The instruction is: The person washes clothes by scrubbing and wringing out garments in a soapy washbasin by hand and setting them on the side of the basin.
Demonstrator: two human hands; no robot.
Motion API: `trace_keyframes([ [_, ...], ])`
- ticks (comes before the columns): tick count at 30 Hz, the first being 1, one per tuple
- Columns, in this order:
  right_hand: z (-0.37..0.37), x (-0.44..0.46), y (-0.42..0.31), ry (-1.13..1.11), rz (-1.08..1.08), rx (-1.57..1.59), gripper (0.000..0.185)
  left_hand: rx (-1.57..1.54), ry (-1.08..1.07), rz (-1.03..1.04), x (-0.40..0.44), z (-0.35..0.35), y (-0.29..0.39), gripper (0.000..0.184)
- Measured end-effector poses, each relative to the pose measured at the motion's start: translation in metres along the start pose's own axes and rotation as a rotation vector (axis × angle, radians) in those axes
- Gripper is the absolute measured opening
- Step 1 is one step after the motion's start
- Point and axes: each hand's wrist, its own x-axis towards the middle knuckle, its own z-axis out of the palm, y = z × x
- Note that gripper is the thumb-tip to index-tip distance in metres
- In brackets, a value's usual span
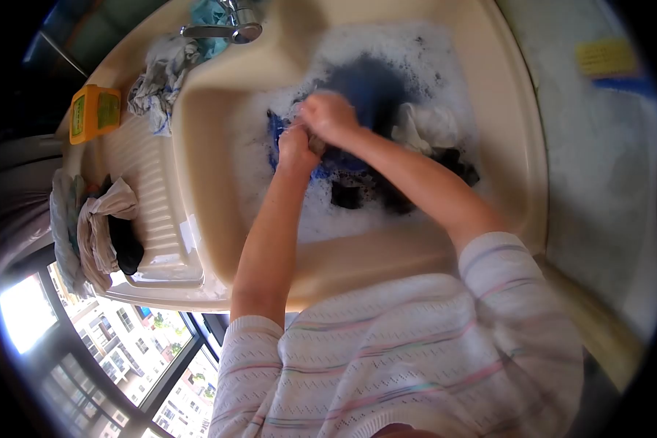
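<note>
Both my hands are closed close together over a beige sink basin (208, 146) of foamy water. My left hand (297, 151) grips a wet blue cloth (274, 131), which shows on both sides of it. Just above, my right hand (328, 117) is a fist against the same bunch; motion blurs it, and the part of the cloth in its fingers is mostly hidden. Dark blue fabric (369, 84) lies in the suds beyond. A white cloth (423, 130) and black fabric (456, 164) float to the right.
A chrome faucet (230, 29) stands at the back rim, beside a light blue cloth (210, 25). On the left are a crumpled grey-white cloth (160, 77), an orange container (95, 113), a ribbed washboard (153, 197) and several garments (102, 226) over the edge.
</note>
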Motion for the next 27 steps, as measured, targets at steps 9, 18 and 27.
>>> trace_keyframes([
  [9, -0.052, -0.024, -0.005, -0.189, -0.043, 0.081, 0.025, -0.309, 0.061, -0.378, -0.023, 0.016, 0.045, 0.026],
  [18, -0.072, 0.0, 0.016, -0.115, 0.325, 0.515, 0.02, 0.271, 0.019, -0.218, -0.04, 0.027, 0.063, 0.021],
  [27, -0.058, -0.005, 0.037, -0.384, 0.434, 0.401, 0.018, 0.1, -0.26, -0.19, -0.051, 0.045, 0.067, 0.031],
])
